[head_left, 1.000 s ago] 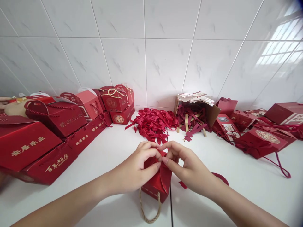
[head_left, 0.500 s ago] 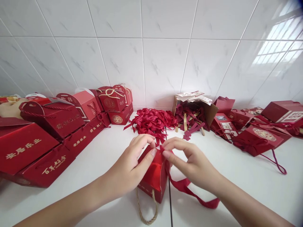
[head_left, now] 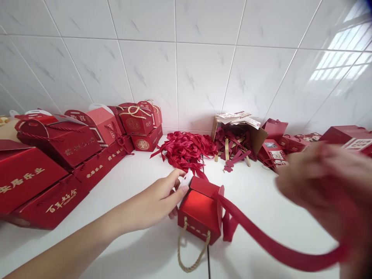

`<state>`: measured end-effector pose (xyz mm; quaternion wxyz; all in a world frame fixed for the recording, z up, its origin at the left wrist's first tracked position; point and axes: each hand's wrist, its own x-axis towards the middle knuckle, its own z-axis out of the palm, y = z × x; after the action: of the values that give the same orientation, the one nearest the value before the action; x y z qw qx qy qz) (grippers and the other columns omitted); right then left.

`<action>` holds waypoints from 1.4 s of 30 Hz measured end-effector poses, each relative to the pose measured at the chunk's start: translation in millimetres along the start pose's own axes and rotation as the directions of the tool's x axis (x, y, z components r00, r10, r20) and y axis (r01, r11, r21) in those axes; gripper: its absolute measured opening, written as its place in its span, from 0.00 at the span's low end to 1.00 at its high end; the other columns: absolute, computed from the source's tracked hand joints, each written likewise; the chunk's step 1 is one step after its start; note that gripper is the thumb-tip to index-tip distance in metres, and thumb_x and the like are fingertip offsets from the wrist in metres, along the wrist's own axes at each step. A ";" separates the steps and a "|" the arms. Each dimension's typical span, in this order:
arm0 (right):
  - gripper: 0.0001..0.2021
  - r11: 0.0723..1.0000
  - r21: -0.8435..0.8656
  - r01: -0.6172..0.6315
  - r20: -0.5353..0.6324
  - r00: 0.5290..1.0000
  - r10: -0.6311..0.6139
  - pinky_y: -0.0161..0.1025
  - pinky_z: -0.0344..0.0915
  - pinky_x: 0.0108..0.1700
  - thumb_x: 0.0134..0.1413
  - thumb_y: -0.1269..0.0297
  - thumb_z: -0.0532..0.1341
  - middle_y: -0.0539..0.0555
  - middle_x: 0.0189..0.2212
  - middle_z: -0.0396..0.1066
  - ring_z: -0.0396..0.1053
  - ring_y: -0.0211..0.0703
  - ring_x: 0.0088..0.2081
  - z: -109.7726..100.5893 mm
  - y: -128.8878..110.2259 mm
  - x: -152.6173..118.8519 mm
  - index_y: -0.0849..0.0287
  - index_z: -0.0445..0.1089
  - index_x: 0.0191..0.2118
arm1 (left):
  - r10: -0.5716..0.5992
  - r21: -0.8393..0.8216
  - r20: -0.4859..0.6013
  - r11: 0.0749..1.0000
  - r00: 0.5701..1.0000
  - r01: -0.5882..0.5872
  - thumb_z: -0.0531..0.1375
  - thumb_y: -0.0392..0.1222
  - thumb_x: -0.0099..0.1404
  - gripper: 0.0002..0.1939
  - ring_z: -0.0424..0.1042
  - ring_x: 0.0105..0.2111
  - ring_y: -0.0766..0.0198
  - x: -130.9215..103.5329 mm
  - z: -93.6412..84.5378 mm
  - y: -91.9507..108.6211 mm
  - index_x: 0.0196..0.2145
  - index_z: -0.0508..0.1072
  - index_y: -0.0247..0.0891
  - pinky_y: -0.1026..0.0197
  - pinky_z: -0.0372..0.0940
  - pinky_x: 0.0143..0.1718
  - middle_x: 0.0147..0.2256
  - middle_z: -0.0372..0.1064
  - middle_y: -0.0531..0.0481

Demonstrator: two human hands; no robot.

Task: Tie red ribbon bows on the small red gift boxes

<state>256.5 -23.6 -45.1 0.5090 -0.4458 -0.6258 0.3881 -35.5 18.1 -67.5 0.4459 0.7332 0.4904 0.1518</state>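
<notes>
A small red box (head_left: 200,211) stands at the middle of the table, with a beige rope handle (head_left: 193,267) hanging at its near side. My left hand (head_left: 162,199) grips the box's left end by the white inner face of its flap. Through the right end of the box runs a dark red ribbon (head_left: 273,242), which sweeps right toward my right hand. Strongly blurred, my right hand (head_left: 314,186) is raised at the right, closed around the ribbon.
Stacked red gift boxes (head_left: 66,149) line the left side. A heap of red ribbons (head_left: 188,149) lies behind the box. An open carton (head_left: 258,139) of tags stands near the tiled wall, with more red boxes (head_left: 293,145) at the right.
My right hand has swung away to the right, drawing the ribbon out long. My left hand has shifted onto the box's left end, and the box has turned and sits slightly farther right.
</notes>
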 end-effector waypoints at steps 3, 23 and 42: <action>0.14 0.991 -0.094 -0.094 0.274 0.955 0.117 0.36 0.57 0.27 0.58 0.53 0.55 0.49 0.23 0.61 0.59 0.37 0.26 43.6 -1.2 14.5 0.56 0.63 0.27 | 0.037 -0.233 0.107 0.972 0.994 -0.011 0.49 0.54 0.67 0.18 0.70 0.29 0.64 4.1 10.2 1.6 0.50 0.56 0.42 0.58 0.68 0.35 0.31 0.65 0.55; 0.09 0.883 -0.435 0.179 0.397 0.918 0.010 0.35 0.58 0.33 0.60 0.68 0.51 0.48 0.27 0.64 0.60 0.36 0.30 89.2 30.6 19.3 0.58 0.60 0.28 | 0.140 -0.325 0.036 0.938 0.990 -0.121 0.44 0.55 0.68 0.16 0.63 0.29 0.66 6.7 24.0 3.2 0.37 0.60 0.40 0.60 0.62 0.34 0.28 0.59 0.56; 0.10 0.855 -0.462 0.237 0.212 0.965 -0.153 0.41 0.62 0.43 0.61 0.61 0.52 0.54 0.38 0.66 0.65 0.41 0.40 87.5 27.7 15.6 0.56 0.68 0.40 | 0.199 -0.109 -0.106 0.972 0.974 -0.210 0.46 0.51 0.67 0.14 0.64 0.27 0.64 16.5 19.7 -4.7 0.30 0.59 0.40 0.62 0.63 0.26 0.26 0.59 0.54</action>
<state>173.7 -3.2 -82.5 0.3638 -0.4583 -0.7854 0.2017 -17.4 22.8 -85.9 0.4473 0.7439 0.4229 0.2604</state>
